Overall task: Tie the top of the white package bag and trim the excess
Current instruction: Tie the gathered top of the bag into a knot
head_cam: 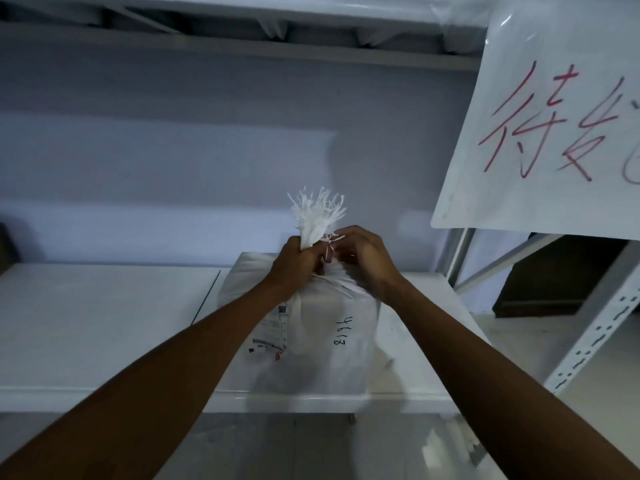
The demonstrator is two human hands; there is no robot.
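A white package bag [322, 337] stands on a white shelf board, with a shipping label and handwritten digits on its front. Its gathered top rises into a frayed white tuft [317, 213]. My left hand [296, 263] is clenched around the gathered neck just below the tuft. A thin pinkish string [330, 239] is wound around the neck. My right hand [363, 256] pinches that string at the neck's right side, fingers closed on it.
The white shelf board [104, 327] runs left and right under the bag. A white sign [554, 116] with red handwriting hangs at the upper right. A perforated metal upright [595, 327] and a dark box [561, 275] stand at the right.
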